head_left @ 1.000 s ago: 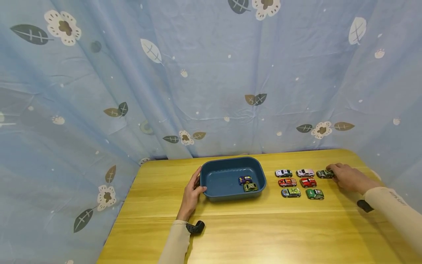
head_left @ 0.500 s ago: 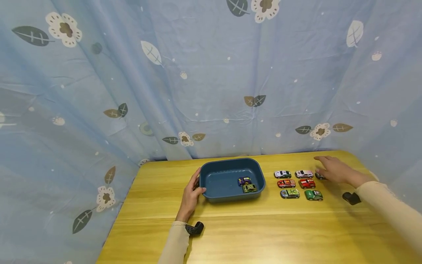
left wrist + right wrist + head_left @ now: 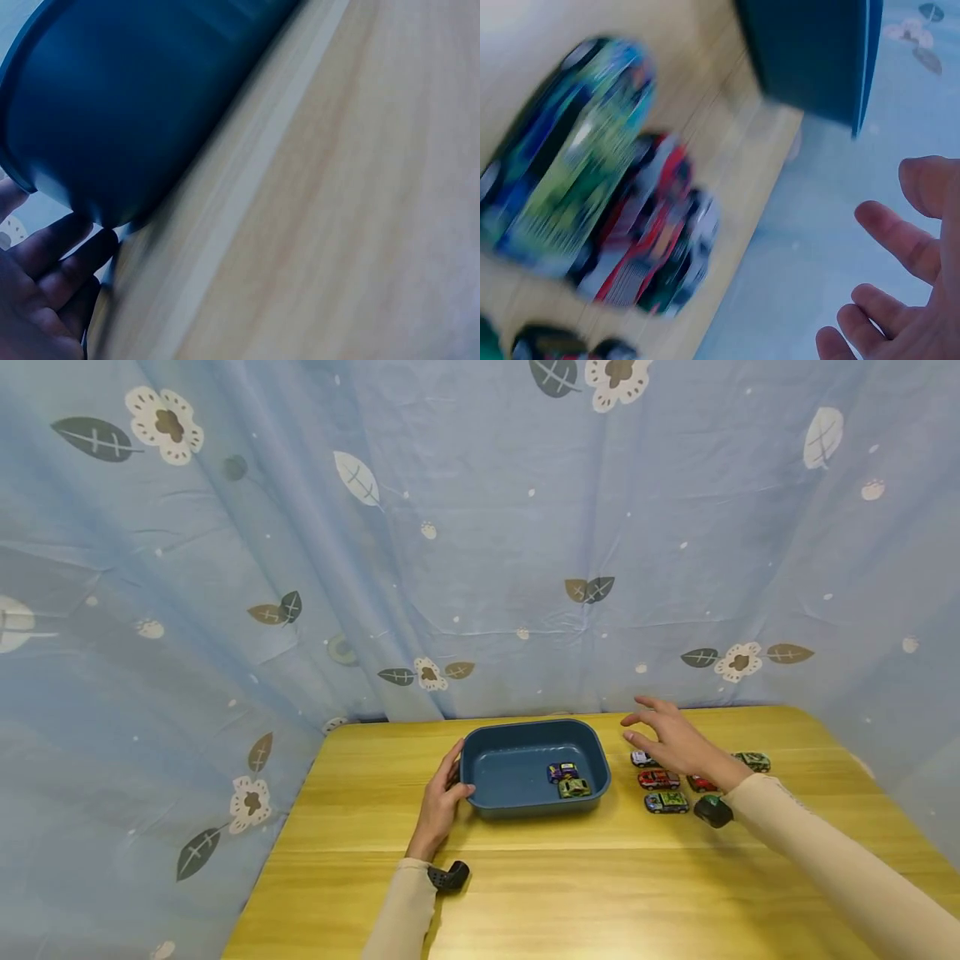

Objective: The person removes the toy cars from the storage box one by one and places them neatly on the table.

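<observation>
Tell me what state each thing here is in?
Bin: upright, two cars inside.
Purple car: in the bin, on its wheels.
Cars on the table: parked in rows.
Left hand: rests on the bin's end.
Right hand: open, above the cars, holding nothing.

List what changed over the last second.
The right hand let go of the dark green car at the row's right end and swung left, open, above the cars toward the tray. The left hand stayed on the tray's left side; two cars remain inside.

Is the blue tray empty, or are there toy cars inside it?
Not empty. The blue tray holds two toy cars near its right end: a purple car and a green car just in front of it.
</observation>
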### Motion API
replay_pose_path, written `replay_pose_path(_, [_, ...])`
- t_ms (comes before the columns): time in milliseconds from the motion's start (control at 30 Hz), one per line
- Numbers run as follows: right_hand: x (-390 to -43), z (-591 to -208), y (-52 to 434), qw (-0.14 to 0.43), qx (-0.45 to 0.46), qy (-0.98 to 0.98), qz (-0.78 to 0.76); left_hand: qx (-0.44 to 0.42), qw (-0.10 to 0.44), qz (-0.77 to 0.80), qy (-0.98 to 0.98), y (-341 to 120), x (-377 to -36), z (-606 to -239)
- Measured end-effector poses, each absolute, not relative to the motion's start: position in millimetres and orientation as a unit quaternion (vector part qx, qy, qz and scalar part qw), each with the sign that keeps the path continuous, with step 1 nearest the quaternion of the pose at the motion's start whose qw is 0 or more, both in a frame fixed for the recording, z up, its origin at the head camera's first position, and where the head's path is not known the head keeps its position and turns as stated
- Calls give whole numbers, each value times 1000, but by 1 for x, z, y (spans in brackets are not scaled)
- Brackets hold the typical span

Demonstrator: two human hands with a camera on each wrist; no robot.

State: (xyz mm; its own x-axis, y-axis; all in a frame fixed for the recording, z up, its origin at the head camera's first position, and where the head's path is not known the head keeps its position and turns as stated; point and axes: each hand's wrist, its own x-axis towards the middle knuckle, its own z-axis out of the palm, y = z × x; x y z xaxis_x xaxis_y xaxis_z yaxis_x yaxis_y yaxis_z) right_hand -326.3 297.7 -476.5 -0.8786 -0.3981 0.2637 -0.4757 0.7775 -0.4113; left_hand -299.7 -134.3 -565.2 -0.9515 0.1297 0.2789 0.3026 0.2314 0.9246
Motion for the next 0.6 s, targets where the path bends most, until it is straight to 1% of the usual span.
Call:
replay_pose_path(333, [-338, -474, 254, 88, 271, -923, 260, -138, 70, -605, -781, -133, -301, -565])
replay_pose_path(467, [-340, -476, 239, 76, 293, -918, 255, -134, 69, -604, -783, -133, -300, -565])
replay_pose_path(600, [-341, -475, 225, 50, 297, -925, 233, -132, 66, -608, -780, -132, -298, -565])
